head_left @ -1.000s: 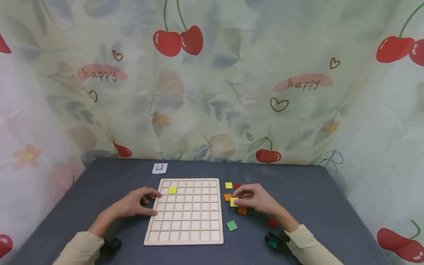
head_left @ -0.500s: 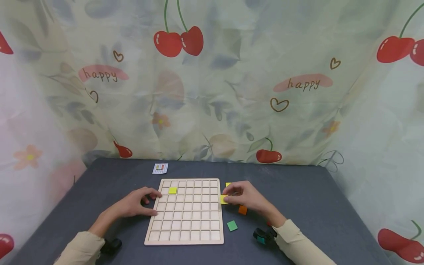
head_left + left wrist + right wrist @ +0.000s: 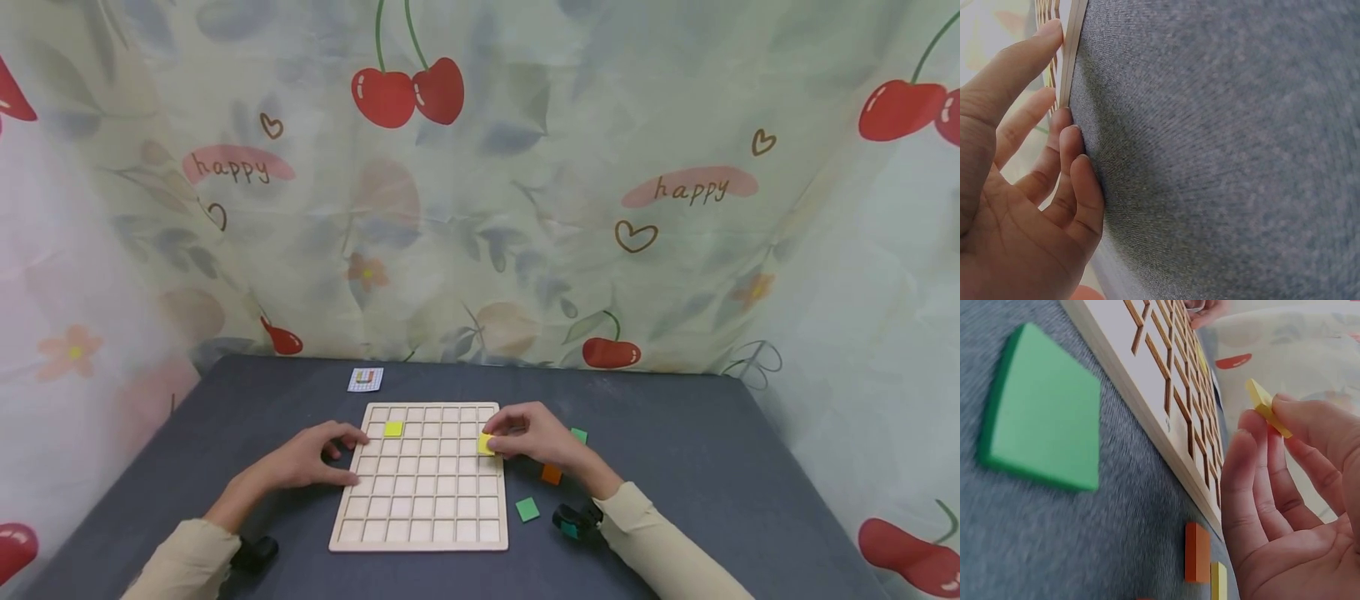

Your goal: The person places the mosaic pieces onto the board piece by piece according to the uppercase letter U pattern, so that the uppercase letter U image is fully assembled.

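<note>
A pale wooden grid board (image 3: pixel 423 507) lies on the dark tabletop, with one yellow square tile (image 3: pixel 393 428) in a cell of its upper left. My right hand (image 3: pixel 543 439) pinches another yellow tile (image 3: pixel 484 444) between thumb and fingers, over the board's right side near the top. In the right wrist view, this tile (image 3: pixel 1265 407) is tilted and clear of the board (image 3: pixel 1124 374). At the board's left edge rests my left hand (image 3: pixel 311 458), its fingers relaxed and holding nothing. The left wrist view has the thumb and fingertips (image 3: pixel 1054 28) right at the board's side.
Right of the board lie a green tile (image 3: pixel 527 509), an orange tile (image 3: pixel 551 474) and a second green tile (image 3: pixel 579 435); my right hand hides others. A small card with a coloured grid pattern (image 3: pixel 365 380) lies behind the board. A printed curtain (image 3: pixel 480 200) hangs beyond the table.
My right hand has carried the yellow tile leftward from the loose tiles to over the board's right columns. The left hand stays at the board's left edge.
</note>
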`<state>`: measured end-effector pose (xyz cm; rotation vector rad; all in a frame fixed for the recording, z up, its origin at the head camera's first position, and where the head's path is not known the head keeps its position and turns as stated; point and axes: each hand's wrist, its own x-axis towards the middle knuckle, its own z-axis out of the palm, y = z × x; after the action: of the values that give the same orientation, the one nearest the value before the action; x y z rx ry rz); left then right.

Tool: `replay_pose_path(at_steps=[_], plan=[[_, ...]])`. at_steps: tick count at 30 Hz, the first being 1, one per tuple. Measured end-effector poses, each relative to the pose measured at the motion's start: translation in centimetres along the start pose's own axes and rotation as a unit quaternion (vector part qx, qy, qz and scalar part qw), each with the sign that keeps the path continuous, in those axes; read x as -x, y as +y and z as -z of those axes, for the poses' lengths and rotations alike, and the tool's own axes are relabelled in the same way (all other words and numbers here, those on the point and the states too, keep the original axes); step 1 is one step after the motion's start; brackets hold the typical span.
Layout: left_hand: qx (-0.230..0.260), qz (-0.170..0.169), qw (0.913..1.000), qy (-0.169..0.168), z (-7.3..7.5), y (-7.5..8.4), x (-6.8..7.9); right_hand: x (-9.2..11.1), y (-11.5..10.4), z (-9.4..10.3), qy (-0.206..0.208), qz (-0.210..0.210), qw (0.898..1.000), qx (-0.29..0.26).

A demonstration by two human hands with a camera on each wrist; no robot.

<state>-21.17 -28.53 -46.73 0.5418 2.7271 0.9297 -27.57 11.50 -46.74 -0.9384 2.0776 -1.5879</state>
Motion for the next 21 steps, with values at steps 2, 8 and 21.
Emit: replay_pose_path(at_steps=[2, 8, 21], plan=[[0.000, 0.000, 1.0000, 0.000, 0.0, 0.0, 0.0, -0.4, 0.0, -0.2, -0.002, 0.005, 1.000, 0.001], [-0.001, 0.003, 1.0000, -0.002, 0.1, 0.1, 0.0, -1.6, 0.0, -0.9, -0.012, 0.023, 1.000, 0.000], [0.003, 0.018, 0.9998, -0.003, 0.0, 0.1, 0.0, -3.7, -0.2, -3.6, -0.008, 0.014, 1.000, -0.018]])
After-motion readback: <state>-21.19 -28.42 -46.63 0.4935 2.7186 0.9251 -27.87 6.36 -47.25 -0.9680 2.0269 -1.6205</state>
